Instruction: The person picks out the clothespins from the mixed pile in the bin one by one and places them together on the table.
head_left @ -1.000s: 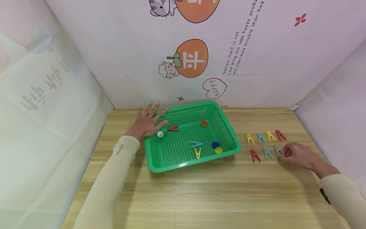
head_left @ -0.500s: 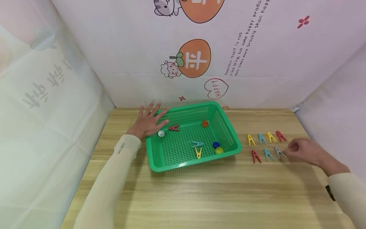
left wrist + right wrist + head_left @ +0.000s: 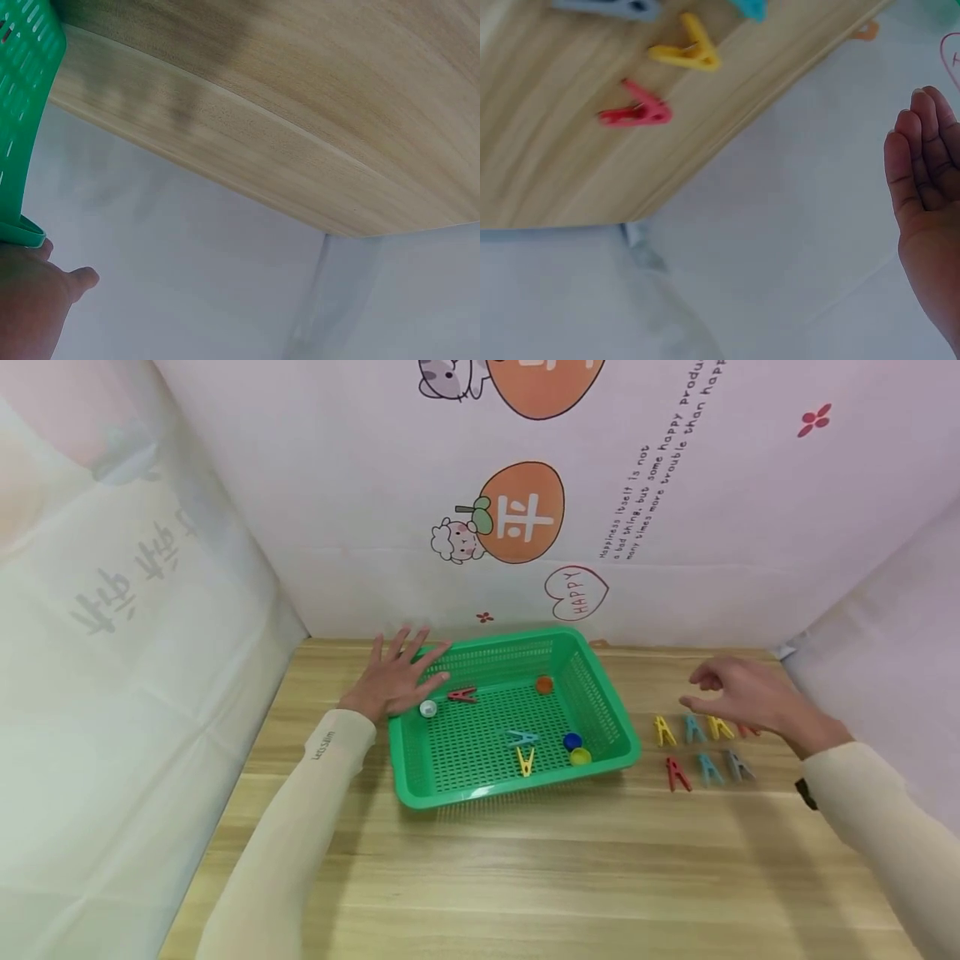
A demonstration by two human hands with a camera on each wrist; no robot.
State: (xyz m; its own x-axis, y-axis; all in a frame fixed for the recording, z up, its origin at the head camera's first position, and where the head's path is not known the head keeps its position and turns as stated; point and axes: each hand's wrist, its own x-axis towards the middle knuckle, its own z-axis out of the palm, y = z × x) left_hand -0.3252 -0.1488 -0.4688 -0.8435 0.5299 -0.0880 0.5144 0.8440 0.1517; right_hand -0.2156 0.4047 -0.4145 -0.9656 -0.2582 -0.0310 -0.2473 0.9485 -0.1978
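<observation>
My left hand [image 3: 393, 683] rests with spread fingers on the left rim of a green plastic basket [image 3: 517, 784]. Raised over the table at right, my right hand [image 3: 742, 695] has loosely bent fingers and holds nothing. Below it lie two rows of clothespins. The back row has a yellow clothespin [image 3: 663, 730], a blue one, another yellow one and a red clothespin [image 3: 636, 106], which the hand partly hides in the head view. In the front row are a red clothespin [image 3: 677, 773], a blue clothespin [image 3: 709, 769] and a grey clothespin [image 3: 740, 766].
Inside the basket lie red [image 3: 462, 694], blue [image 3: 522, 737] and yellow clothespins [image 3: 526, 762]. A white cap [image 3: 428, 708], an orange cap [image 3: 544, 684], a blue cap [image 3: 572, 741] and a yellow cap [image 3: 581, 757] are there too. Printed cloth walls [image 3: 675, 602] border the wooden table [image 3: 480, 877].
My right hand has let go of the grey clothespin, which stays at the right end of the front row. It has risen and moved back and left. My left hand stays on the basket.
</observation>
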